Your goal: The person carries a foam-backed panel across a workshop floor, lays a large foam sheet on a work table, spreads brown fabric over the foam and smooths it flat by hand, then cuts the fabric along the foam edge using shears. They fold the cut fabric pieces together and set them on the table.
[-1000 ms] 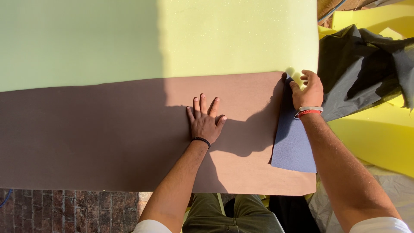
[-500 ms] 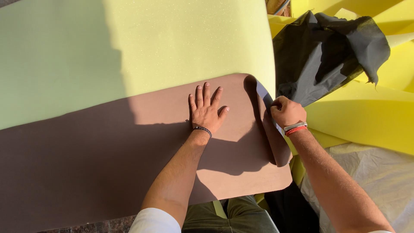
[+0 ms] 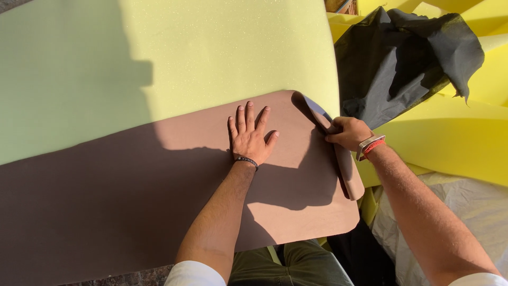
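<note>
My left hand [image 3: 250,135] lies flat, palm down, fingers spread and pointing away from me, a dark beaded bracelet [image 3: 246,160] at the wrist and the bare forearm running straight back toward my body. My right hand [image 3: 346,133] is curled closed in a pinching grip, knuckles up, a red band [image 3: 372,146] at the wrist, arm extended from the lower right.

1 head-worn view, looking steeply down, close over brown sheet [image 3: 132,201], foam [image 3: 174,63] beyond
</note>
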Motion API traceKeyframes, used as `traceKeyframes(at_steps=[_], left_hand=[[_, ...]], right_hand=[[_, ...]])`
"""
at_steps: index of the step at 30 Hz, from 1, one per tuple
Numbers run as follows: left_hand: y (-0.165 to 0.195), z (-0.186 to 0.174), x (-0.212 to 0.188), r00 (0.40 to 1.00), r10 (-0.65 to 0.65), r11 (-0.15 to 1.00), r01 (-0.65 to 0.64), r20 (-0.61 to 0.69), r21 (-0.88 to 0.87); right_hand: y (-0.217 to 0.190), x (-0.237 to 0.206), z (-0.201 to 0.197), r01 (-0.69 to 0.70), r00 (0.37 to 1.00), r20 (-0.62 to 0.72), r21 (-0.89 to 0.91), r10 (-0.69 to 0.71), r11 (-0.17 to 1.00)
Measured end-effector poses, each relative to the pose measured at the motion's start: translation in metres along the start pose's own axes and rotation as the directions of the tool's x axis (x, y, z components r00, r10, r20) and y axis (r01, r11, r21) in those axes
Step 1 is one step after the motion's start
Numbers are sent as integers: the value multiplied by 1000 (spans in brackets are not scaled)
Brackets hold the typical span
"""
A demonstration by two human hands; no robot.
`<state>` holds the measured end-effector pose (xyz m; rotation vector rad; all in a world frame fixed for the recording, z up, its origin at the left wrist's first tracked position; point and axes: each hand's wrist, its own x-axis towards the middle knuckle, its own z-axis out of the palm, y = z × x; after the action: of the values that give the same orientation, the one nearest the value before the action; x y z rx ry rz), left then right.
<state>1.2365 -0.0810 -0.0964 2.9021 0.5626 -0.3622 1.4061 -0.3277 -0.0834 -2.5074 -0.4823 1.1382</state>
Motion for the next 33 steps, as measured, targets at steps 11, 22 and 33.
traceKeyframes(at_steps=[11, 22, 33], left_hand=[[3, 10, -1, 1000, -4, 1000, 3, -19, -15], [-4, 21, -4, 996, 12, 999, -15, -89, -32], [-198, 32, -179, 957, -273, 958, 261, -97, -118]], right_hand=[[-15, -6, 21, 345, 601, -726, -142, -334, 928], [-59, 2, 93, 192, 837, -445, -305, -318, 933], [-205, -45, 213, 405, 813, -67, -647, -578, 646]])
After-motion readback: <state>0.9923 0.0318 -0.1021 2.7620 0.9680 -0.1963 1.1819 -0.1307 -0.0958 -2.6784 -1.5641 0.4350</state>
